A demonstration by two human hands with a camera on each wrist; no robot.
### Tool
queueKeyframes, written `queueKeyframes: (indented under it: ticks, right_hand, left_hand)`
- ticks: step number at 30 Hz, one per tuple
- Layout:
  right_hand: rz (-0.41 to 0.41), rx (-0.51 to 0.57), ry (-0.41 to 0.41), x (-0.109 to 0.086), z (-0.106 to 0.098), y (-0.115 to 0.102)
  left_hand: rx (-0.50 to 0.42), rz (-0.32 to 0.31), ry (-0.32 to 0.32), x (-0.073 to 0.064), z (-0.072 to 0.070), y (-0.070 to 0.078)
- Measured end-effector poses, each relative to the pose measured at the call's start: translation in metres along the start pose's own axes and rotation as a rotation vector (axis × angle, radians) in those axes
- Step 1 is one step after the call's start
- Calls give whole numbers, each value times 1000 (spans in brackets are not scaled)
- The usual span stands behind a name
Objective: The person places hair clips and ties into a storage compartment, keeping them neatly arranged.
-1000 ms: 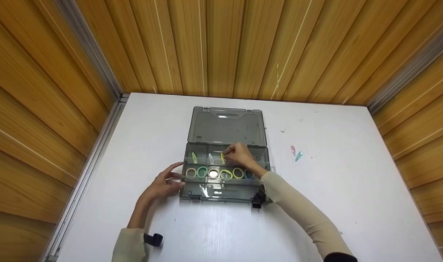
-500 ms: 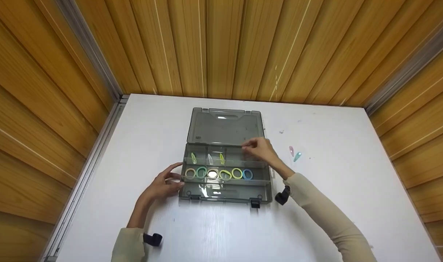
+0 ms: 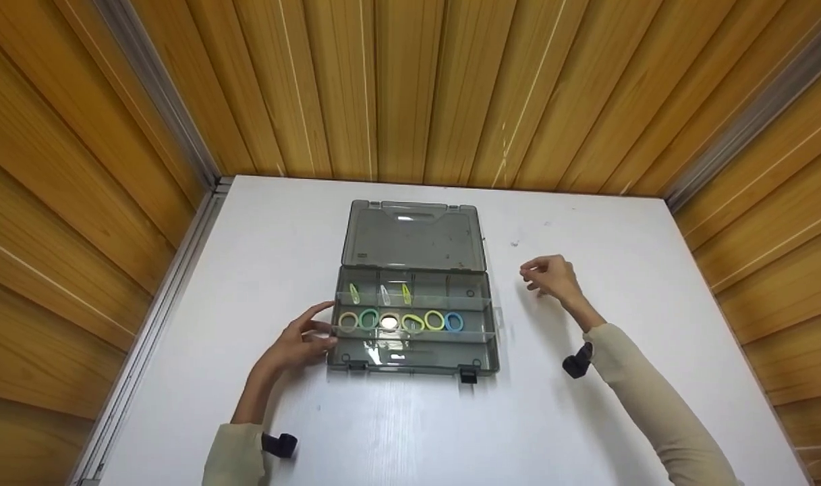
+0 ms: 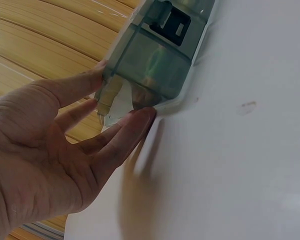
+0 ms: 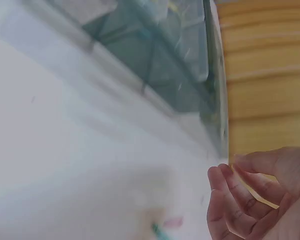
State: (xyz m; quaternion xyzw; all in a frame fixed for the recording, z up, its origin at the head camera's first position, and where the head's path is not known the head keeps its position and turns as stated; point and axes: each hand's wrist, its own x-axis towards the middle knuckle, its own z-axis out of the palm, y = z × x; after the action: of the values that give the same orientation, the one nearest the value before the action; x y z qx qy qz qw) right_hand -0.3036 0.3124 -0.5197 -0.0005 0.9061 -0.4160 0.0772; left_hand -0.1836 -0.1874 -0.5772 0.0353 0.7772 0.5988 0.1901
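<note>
A smoky clear plastic organizer box [image 3: 417,354] lies on the white table with its lid [image 3: 413,236] folded back. My left hand [image 3: 299,345] touches its left side, fingers and thumb spread and fairly straight. In the back row lie a light green hair clip [image 3: 354,293], a white hair clip [image 3: 384,294] and a yellow hair clip [image 3: 406,293]. Several coloured hair ties, one of them a blue hair tie [image 3: 454,322], fill the middle row. My right hand [image 3: 552,277] hovers right of the box, fingers loosely curved, holding nothing. Below it show a pink clip [image 5: 173,221] and a teal clip [image 5: 160,232].
The box's front compartment has black latches, such as the right latch [image 3: 469,376], at the near edge. Wood-patterned walls [image 3: 410,94] enclose the table [image 3: 397,432] at the back and sides. Black wrist mounts, such as the left wrist mount [image 3: 280,445], stick out from both sleeves.
My right hand has left the yellow clip in the back row and moved right, out of the box, to over the loose clips. My left hand has stayed at the box's side.
</note>
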Motion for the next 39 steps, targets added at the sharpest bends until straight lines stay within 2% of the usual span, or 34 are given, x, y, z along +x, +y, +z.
queueKeyframes:
  ticks: [6,9,15,28,31,39]
  right_hand:
    - [94,-14,50,-2,-19,34]
    - [100,2,59,-3,-23,48]
    - [-15,-42,49,-1,-19,64]
    - [-286,-242,-31,-3,-10,70]
    - [-303,-253,-42,-5,-9,70]
    - [-269,-267,-14,-8,-9,71]
  left_hand:
    - [-30,14,-9,-1,-1,0]
    - [-29,27,-20,-1,-2,0]
    - [3,22,-14,-2,-4,-1]
    - [-16,10,-14,-2,0,-1]
    - [-6,0,-12,-3,0,-2]
    - [0,15,-7,-1,-1,-1]
